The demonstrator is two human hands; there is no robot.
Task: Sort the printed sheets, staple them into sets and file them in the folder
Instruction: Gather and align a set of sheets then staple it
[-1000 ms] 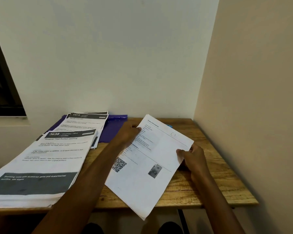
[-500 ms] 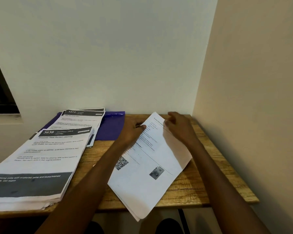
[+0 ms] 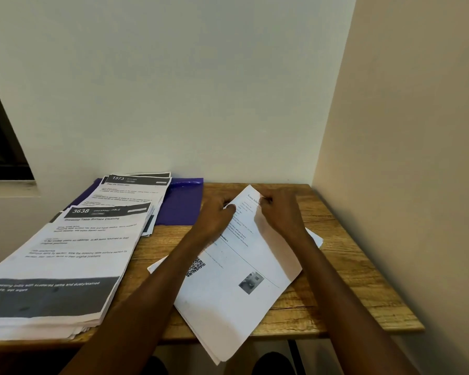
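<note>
Printed sheets [image 3: 236, 290] headed "Scene Information", both hands gripping.

I see a plain room corner used as a desk: small wooden table [image 3: 349, 266], bare painted walls [image 3: 201, 90], paper stacks [image 3: 65, 253].

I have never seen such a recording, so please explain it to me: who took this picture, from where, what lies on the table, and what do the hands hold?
There is no machine. A person wears a camera on the head, looking down at their own hands. The left hand and right hand both grip the far corner of a set of sheets lying on the wooden table. To the left lies a tall stack of printed sheets, a smaller stack behind it, and a purple folder underneath. No stapler is visible.
</note>
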